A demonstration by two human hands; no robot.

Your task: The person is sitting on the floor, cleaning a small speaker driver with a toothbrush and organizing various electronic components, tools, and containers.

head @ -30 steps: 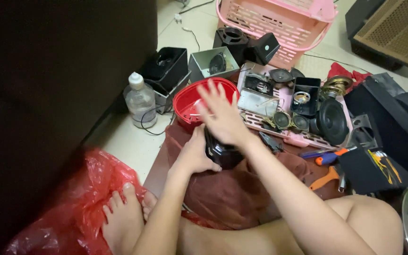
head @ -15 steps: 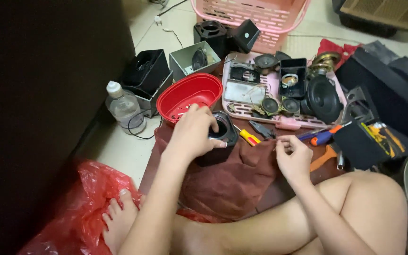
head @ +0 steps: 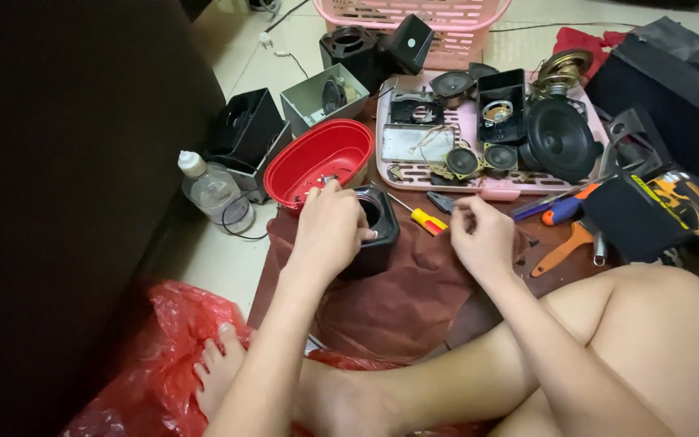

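Resting on a brown cloth (head: pixel 414 283) spread over the floor, a small black speaker box (head: pixel 375 235) stands with its round opening facing up and to the right. The left hand (head: pixel 329 235) lies over the box's near side, its grip clamped on the box with fingers curled around the top edge. The right hand (head: pixel 483 239) hovers just to the right of the box, apart from it, fingertips pinched together; whether something tiny sits between them cannot be told. A yellow-handled screwdriver (head: pixel 422 217) lies on the cloth between the two hands. Just behind the box sits a red oval bowl (head: pixel 321 158), and to its right a pink tray (head: pixel 491 188) carries loose speaker cones and black housings. A clear plastic bottle (head: pixel 213 193) stands on the floor at the left. A red plastic bag (head: pixel 151 364) lies beside the person's bare foot (head: pixel 220 368).
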